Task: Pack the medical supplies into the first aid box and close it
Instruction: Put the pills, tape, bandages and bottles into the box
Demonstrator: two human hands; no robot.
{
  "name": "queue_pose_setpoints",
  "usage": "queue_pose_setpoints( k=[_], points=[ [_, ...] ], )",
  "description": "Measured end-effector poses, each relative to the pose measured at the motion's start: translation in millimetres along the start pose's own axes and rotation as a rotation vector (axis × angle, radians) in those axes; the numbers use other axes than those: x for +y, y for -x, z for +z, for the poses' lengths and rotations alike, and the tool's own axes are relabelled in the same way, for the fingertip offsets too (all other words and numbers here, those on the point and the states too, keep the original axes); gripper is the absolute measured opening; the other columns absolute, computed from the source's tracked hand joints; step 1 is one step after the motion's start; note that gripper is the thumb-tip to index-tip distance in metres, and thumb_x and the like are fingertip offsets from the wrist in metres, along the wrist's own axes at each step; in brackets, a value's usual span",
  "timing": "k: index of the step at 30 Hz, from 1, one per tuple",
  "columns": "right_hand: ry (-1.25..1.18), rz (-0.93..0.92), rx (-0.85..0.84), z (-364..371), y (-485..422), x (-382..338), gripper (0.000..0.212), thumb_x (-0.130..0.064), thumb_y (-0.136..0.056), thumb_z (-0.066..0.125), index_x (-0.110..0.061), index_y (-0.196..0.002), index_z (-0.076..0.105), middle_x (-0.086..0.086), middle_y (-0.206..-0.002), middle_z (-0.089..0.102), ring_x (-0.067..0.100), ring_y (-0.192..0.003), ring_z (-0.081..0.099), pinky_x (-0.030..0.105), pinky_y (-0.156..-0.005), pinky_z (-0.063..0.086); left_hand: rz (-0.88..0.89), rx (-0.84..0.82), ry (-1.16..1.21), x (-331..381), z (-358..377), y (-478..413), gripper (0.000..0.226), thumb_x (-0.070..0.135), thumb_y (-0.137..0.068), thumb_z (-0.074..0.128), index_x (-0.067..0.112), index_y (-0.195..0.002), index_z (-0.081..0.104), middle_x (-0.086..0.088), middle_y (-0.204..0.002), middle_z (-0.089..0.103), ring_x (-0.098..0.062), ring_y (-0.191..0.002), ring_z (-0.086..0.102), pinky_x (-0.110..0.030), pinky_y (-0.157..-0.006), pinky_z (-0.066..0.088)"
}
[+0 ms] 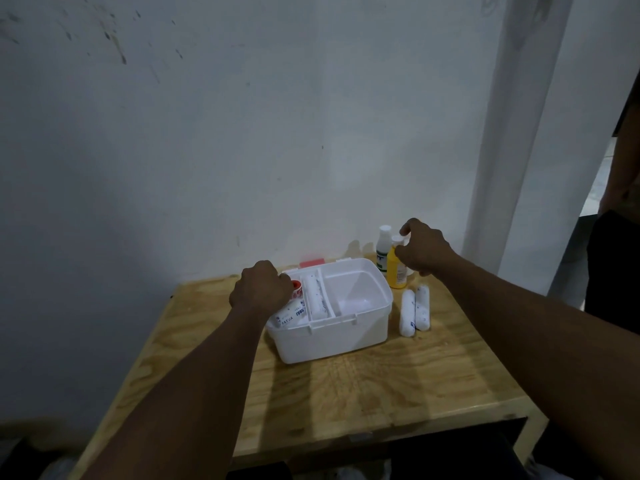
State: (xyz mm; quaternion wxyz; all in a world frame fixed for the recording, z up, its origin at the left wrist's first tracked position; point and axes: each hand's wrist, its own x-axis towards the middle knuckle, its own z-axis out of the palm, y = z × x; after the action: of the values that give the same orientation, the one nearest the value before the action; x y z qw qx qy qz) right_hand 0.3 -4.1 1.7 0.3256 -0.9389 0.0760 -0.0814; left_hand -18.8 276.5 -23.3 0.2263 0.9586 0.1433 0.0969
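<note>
An open white first aid box [349, 337] stands on a wooden table [363, 386]. Its tray holds a white gauze roll [317, 296] in the middle slot, a red-cored tape roll [296, 287] and packets at the left. The right compartment [353, 289] holds nothing. My left hand [259, 289] rests curled over the box's left compartment, touching the tape roll. My right hand [424, 249] has its fingers closed around the cap of a yellow bottle [396, 270] behind the box. A white bottle [383, 245] stands beside it. Two wrapped gauze rolls [415, 311] lie right of the box.
A white wall rises directly behind the table. A white pillar [512, 150] stands at the back right, and another person [620, 237] is at the far right edge. The box's red-marked lid [311, 262] hangs behind it.
</note>
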Motion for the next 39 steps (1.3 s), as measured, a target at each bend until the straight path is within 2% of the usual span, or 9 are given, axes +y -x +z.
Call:
queue_pose_setpoints(
  k=[4, 10, 14, 17, 19, 23, 30, 35, 39],
  points=[
    [0.113, -0.039, -0.039, 9.4, -9.9, 0.7, 0.059, -0.021, -0.084, 0.062, -0.017, -0.139, 0.042, 0.016, -0.128, 0.056, 0.037, -0.109, 0.059, 0.048, -0.086, 0.056, -0.009, 0.018, 0.092, -3.8, 2.4, 3.9, 0.033, 0.036, -0.091, 0.054, 0.019, -0.116, 0.067, -0.008, -0.118, 0.069, -0.031, -0.105, 0.065, -0.039, -0.087, 0.054],
    [0.238, -0.128, 0.011, 21.7, -19.2, 2.1, 0.037, -0.018, -0.082, 0.066, -0.008, -0.115, 0.055, 0.019, -0.117, 0.061, 0.038, -0.105, 0.059, 0.039, -0.082, 0.049, -0.045, 0.032, 0.154, -10.3, 7.8, 7.5, 0.035, 0.032, -0.095, 0.048, 0.02, -0.121, 0.067, -0.008, -0.124, 0.068, -0.032, -0.111, 0.063, -0.036, -0.086, 0.049],
    [0.23, -0.169, 0.204, 10.6, -17.5, -6.7, 0.028, -0.024, -0.085, 0.06, -0.009, -0.108, 0.059, 0.017, -0.113, 0.061, 0.04, -0.1, 0.061, 0.04, -0.081, 0.049, -0.073, 0.029, 0.198, -11.4, 9.5, 6.1, 0.034, 0.029, -0.097, 0.045, 0.017, -0.119, 0.068, -0.01, -0.122, 0.068, -0.03, -0.102, 0.061, -0.033, -0.082, 0.045],
    [0.125, -0.315, 0.417, -9.2, -11.7, -33.4, 0.027, -0.028, -0.09, 0.055, -0.011, -0.112, 0.058, 0.016, -0.112, 0.057, 0.04, -0.097, 0.06, 0.041, -0.081, 0.046, -0.079, 0.036, 0.2, -10.1, 10.3, 6.6, 0.033, 0.028, -0.098, 0.044, 0.014, -0.116, 0.069, -0.01, -0.115, 0.069, -0.024, -0.088, 0.053, -0.032, -0.076, 0.041],
    [0.048, -0.421, 0.471, -19.6, -6.2, -57.1, 0.027, -0.027, -0.091, 0.056, -0.012, -0.112, 0.06, 0.015, -0.111, 0.058, 0.036, -0.096, 0.06, 0.039, -0.082, 0.046, -0.088, 0.037, 0.198, -9.5, 10.7, 5.9, 0.033, 0.028, -0.098, 0.044, 0.014, -0.114, 0.069, -0.01, -0.113, 0.069, -0.023, -0.088, 0.053, -0.033, -0.076, 0.041],
    [-0.04, -0.498, 0.295, -11.5, 6.3, -85.5, 0.024, -0.028, -0.086, 0.064, -0.012, -0.104, 0.068, 0.013, -0.106, 0.067, 0.032, -0.1, 0.063, 0.04, -0.084, 0.052, -0.095, 0.031, 0.202, -10.0, 10.4, 4.9, 0.031, 0.029, -0.098, 0.044, 0.016, -0.111, 0.069, -0.008, -0.107, 0.068, -0.025, -0.088, 0.055, -0.034, -0.077, 0.043],
    [0.12, -0.45, -0.065, 37.3, 24.4, -76.5, 0.021, -0.018, -0.081, 0.066, -0.014, -0.101, 0.07, 0.009, -0.114, 0.067, 0.027, -0.104, 0.062, 0.033, -0.085, 0.048, -0.088, 0.029, 0.207, -11.0, 7.5, 7.2, 0.029, 0.026, -0.098, 0.046, 0.014, -0.109, 0.07, -0.004, -0.095, 0.06, -0.024, -0.085, 0.054, -0.033, -0.074, 0.041],
    [0.135, -0.415, -0.141, 53.6, 28.5, -72.0, 0.026, -0.012, -0.083, 0.065, -0.014, -0.109, 0.066, 0.009, -0.118, 0.063, 0.025, -0.105, 0.058, 0.03, -0.077, 0.045, -0.085, 0.026, 0.217, -13.5, 9.3, 4.1, 0.03, 0.028, -0.097, 0.046, 0.016, -0.11, 0.07, -0.009, -0.11, 0.07, -0.026, -0.087, 0.057, -0.033, -0.075, 0.044],
    [0.131, -0.416, -0.142, 59.0, 29.0, -78.5, 0.028, -0.013, -0.084, 0.066, -0.012, -0.112, 0.062, 0.01, -0.117, 0.062, 0.02, -0.094, 0.052, 0.03, -0.074, 0.043, -0.086, 0.02, 0.218, -14.2, 9.9, 3.8, 0.03, 0.027, -0.097, 0.047, 0.016, -0.111, 0.07, -0.009, -0.111, 0.07, -0.025, -0.087, 0.057, -0.033, -0.075, 0.044]
  ],
)
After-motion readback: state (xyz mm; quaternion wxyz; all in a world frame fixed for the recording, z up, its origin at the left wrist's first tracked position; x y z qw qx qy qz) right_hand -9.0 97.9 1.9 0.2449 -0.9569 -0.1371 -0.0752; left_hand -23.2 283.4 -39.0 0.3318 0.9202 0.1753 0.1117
